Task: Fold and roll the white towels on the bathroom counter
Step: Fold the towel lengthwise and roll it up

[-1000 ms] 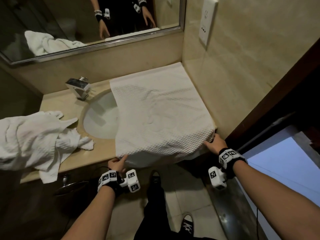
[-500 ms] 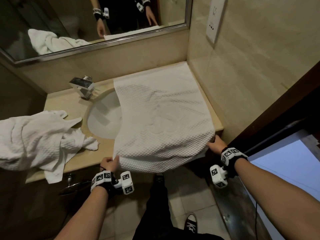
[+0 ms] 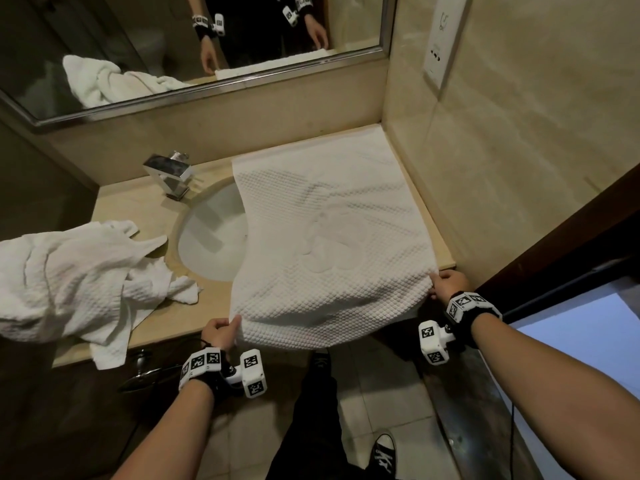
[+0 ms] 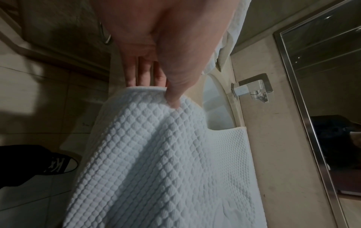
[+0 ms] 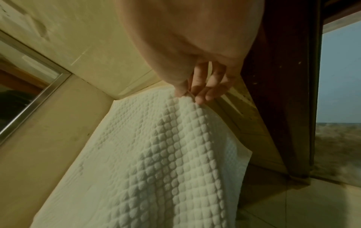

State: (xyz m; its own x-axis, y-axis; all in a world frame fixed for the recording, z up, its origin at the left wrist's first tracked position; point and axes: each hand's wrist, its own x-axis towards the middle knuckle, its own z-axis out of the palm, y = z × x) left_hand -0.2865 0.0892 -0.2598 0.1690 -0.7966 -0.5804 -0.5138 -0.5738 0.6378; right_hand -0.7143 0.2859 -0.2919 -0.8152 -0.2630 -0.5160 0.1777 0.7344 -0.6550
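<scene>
A white waffle towel (image 3: 329,237) lies spread over the right half of the beige counter (image 3: 138,202), covering part of the sink, its near edge raised off the counter front. My left hand (image 3: 221,332) pinches the near left corner, thumb on top of the towel (image 4: 156,154) and fingers under it. My right hand (image 3: 446,282) pinches the near right corner of the towel (image 5: 156,154) by the wall. A second white towel (image 3: 69,282) lies crumpled on the counter's left end, partly hanging over the front.
The oval sink (image 3: 211,237) and a chrome faucet (image 3: 169,174) sit left of the spread towel. A mirror (image 3: 173,46) runs along the back wall. A tiled wall (image 3: 502,168) and dark door frame (image 3: 554,237) close the right side. My shoes stand on the floor tiles (image 3: 381,393).
Both hands have lifted the towel's near edge slightly and drawn it toward the counter front, still holding the same corners. The crumpled towel has not moved.
</scene>
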